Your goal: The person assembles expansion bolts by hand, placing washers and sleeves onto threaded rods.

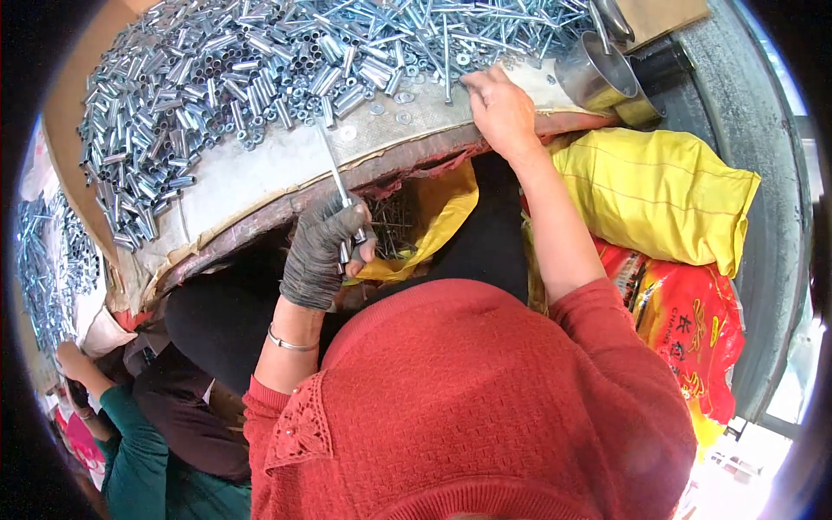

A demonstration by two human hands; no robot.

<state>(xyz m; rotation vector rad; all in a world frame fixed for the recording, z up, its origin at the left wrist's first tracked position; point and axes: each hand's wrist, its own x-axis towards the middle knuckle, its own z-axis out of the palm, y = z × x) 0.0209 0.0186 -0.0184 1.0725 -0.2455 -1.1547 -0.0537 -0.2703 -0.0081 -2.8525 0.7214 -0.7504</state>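
Observation:
My left hand (322,251), in a dark grey fingerless glove, is closed around a long metal bolt (333,165) over the table's near edge. The bolt's thin shank points up and away toward the pile. Short shiny metal pieces also show by the fingers of that hand. My bare right hand (504,111) rests at the pile's near side, fingers curled down among small washers (404,98); what they pinch, if anything, is hidden. Metal sleeves (234,87) are heaped at the left and middle, long bolts (520,30) at the right.
A metal cup (598,74) lies at the right end of the table (251,178). Below it are a yellow woven sack (659,195) and red printed bags (693,321). An open yellow bag (451,217) with metal pieces hangs under the edge. A co-worker's green sleeve (139,442) is at lower left.

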